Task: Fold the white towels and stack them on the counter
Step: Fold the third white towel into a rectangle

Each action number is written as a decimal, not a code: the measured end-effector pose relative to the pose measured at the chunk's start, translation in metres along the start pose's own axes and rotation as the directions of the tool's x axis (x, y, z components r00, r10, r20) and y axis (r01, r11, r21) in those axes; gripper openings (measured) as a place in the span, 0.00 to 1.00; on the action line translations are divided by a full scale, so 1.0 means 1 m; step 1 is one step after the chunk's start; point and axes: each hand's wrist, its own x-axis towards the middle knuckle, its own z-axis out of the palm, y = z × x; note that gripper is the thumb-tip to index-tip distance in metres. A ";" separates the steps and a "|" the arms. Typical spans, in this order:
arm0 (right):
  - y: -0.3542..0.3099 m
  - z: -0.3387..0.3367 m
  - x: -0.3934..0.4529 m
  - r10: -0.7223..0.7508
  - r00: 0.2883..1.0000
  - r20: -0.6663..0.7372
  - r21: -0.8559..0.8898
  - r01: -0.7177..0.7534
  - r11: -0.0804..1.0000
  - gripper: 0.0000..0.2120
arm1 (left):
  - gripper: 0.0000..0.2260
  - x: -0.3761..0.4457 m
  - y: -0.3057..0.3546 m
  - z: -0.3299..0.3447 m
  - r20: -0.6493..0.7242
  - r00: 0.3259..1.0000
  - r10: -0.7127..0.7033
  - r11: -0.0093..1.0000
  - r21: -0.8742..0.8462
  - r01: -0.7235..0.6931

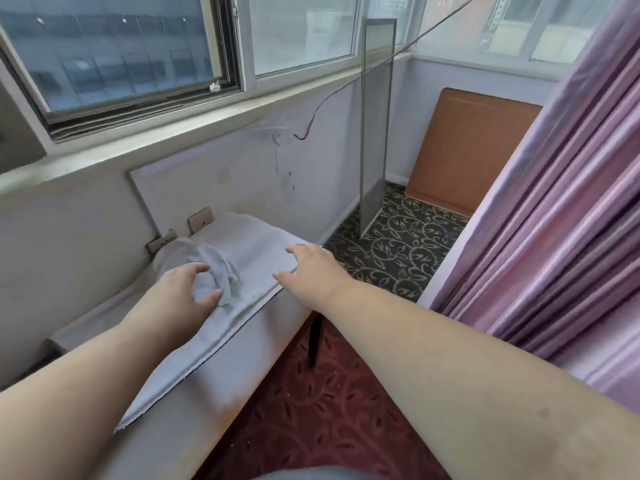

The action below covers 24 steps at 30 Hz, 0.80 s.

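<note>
under the window sill, a white towel (pixel 242 271) lies flat on the bench (pixel 194 403) for folding; left hand (pixel 183 292) curls round its bunched corner, right hand (pixel 308 268) spread flat pins its edge.

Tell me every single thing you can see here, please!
towel: one, white, spread flat along the counter, with a bunched-up part near its middle
counter: one, pale, running along the wall under the windows
windows: several, grey frames, above the counter
cable: one, dark, hanging across the windows
framed panel: one, grey, standing on the floor past the counter
board: one, brown, leaning in the corner
curtain: one, pink, on the right
carpet: red near, dark with leaf pattern farther off
left hand: fingers curved around the bunched-up part
right hand: resting on the towel's edge
</note>
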 end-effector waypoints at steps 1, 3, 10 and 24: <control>0.010 -0.007 0.011 -0.010 1.000 0.012 -0.013 0.010 1.000 0.31 | 0.26 0.008 0.007 0.008 -0.002 1.000 -0.021 1.000 -0.007 0.021; 0.028 -0.019 0.033 -0.013 1.000 0.028 -0.025 0.014 1.000 0.31 | 0.26 0.022 0.019 0.021 0.006 0.998 -0.059 0.998 -0.023 0.059; 0.043 -0.017 0.087 -0.092 0.986 0.137 -0.059 0.101 0.993 0.30 | 0.25 0.050 0.024 0.036 0.002 0.986 -0.164 0.984 -0.072 0.164; -0.021 0.085 0.224 -0.090 0.943 0.320 -0.093 0.126 0.988 0.33 | 0.31 0.166 -0.101 0.047 0.146 0.896 -0.420 0.901 -0.049 0.431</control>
